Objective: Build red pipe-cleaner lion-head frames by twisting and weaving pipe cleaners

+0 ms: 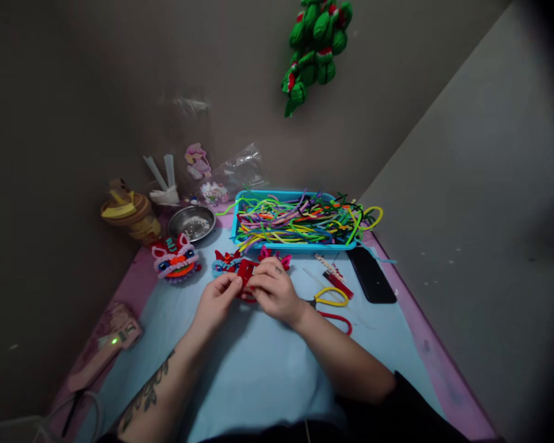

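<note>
Both of my hands meet over the middle of the light blue table cover (277, 375). Between them is a red fuzzy piece (246, 271) that looks made of pipe cleaners. My left hand (218, 296) pinches its left edge between thumb and finger. From the other side my right hand (273, 288) closes on it, its fingertips partly hidden. Just behind the piece sit a blue and red pipe-cleaner figure (226, 263) and a pink one (277, 257), partly covered by my hand. Scissors (331, 298) with one yellow and one red handle lie beside my right wrist.
A blue tray (300, 247) of colourful pipe cleaners stands at the back. Left are a lion-head figure (176, 261), a metal bowl (192, 224), a brown cup (132, 215) and a pink glue gun (113, 344). A black phone (373, 275) and a red lighter-like object (340, 285) lie right.
</note>
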Motion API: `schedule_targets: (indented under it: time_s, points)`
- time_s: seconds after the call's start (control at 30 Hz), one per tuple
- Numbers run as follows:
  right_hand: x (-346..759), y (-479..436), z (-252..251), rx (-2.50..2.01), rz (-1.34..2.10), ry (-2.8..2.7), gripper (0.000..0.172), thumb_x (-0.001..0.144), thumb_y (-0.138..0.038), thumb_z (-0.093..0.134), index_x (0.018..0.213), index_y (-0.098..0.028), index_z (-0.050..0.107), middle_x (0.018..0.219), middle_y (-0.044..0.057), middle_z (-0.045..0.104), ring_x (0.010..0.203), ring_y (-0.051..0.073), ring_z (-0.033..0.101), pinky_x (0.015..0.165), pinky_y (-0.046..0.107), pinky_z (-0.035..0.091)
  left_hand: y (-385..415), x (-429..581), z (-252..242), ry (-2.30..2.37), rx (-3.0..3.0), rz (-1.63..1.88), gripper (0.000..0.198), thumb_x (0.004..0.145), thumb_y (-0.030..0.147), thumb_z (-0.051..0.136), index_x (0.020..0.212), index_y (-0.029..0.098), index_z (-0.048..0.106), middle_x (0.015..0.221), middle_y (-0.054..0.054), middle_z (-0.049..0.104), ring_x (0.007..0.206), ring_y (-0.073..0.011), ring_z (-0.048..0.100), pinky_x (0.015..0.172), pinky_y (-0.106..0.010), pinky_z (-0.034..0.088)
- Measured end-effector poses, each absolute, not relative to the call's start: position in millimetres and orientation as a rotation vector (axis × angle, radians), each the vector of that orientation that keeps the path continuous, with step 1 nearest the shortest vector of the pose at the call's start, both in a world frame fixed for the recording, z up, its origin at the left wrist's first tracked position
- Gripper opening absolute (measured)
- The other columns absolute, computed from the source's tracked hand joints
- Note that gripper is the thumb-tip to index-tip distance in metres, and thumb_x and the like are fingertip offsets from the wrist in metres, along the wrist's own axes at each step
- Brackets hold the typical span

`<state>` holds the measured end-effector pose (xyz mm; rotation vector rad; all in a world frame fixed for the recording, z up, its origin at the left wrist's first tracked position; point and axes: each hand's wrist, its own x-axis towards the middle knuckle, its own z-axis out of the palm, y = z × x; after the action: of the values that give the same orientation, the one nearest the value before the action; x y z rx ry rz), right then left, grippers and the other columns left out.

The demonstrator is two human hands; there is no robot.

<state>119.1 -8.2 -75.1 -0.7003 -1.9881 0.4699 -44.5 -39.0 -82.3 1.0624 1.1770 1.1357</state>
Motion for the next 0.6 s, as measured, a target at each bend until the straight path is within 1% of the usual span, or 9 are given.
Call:
schedule_targets:
  time_s: [0.17, 0.3, 0.37, 0.5, 0.6]
  points:
    - [116.9, -7.0, -68.1, -0.863, 0.678, -1.752, 0.009, 0.078, -0.019, 0.061, 0.07, -0.021, 0.063, 0.076, 0.002, 0.056, 0.08, 0.018, 0.052, 0.077, 0.035, 0.043, -43.7, -42.6, -70.0, 1.376, 1.347, 1.069, 0.025, 0.08, 0.038, 0.06, 0.07, 0.015, 0.065, 0.064, 0.0, 0.061, 0.063, -0.0142, 0.053, 0.061, -0.024, 0.041]
    - [113.8, -3.0, -72.2, -1.03, 0.915, -1.591, 0.009, 0.073, -0.018, 0.062, 0.064, -0.02, 0.06, 0.074, 0.001, 0.053, 0.077, 0.016, 0.053, 0.075, 0.032, 0.042, -45.7, -38.7, -69.6, 1.387, 1.495, 1.022, 0.023, 0.08, 0.036, 0.058, 0.074, 0.016, 0.067, 0.069, -0.002, 0.064, 0.066, -0.0158, 0.055, 0.064, -0.025, 0.041]
    - [112.1, -0.9, -75.6, -1.068, 0.994, -1.54, 0.01, 0.072, -0.019, 0.062, 0.063, -0.019, 0.058, 0.073, 0.0, 0.052, 0.076, 0.016, 0.053, 0.075, 0.031, 0.042, -45.4, -37.7, -72.0, 1.379, 1.506, 1.012, 0.024, 0.081, 0.036, 0.056, 0.075, 0.015, 0.066, 0.069, -0.002, 0.064, 0.066, -0.0155, 0.054, 0.063, -0.024, 0.041]
    - [110.3, 1.7, -78.6, -1.089, 1.07, -1.501, 0.006, 0.072, -0.02, 0.061, 0.066, -0.02, 0.058, 0.079, 0.0, 0.052, 0.079, 0.016, 0.052, 0.075, 0.03, 0.042, -45.0, -37.3, -75.2, 1.397, 1.488, 1.061, 0.025, 0.082, 0.036, 0.053, 0.071, 0.016, 0.06, 0.065, 0.0, 0.057, 0.061, -0.0133, 0.049, 0.059, -0.023, 0.039]
    - [111.1, 2.1, -77.0, -1.058, 1.089, -1.501, 0.002, 0.073, -0.019, 0.06, 0.073, -0.02, 0.059, 0.082, 0.0, 0.052, 0.081, 0.016, 0.053, 0.076, 0.029, 0.043, -45.1, -37.2, -74.0, 1.418, 1.49, 1.071, 0.023, 0.08, 0.036, 0.054, 0.071, 0.016, 0.059, 0.063, 0.001, 0.055, 0.059, -0.0126, 0.047, 0.057, -0.022, 0.038]
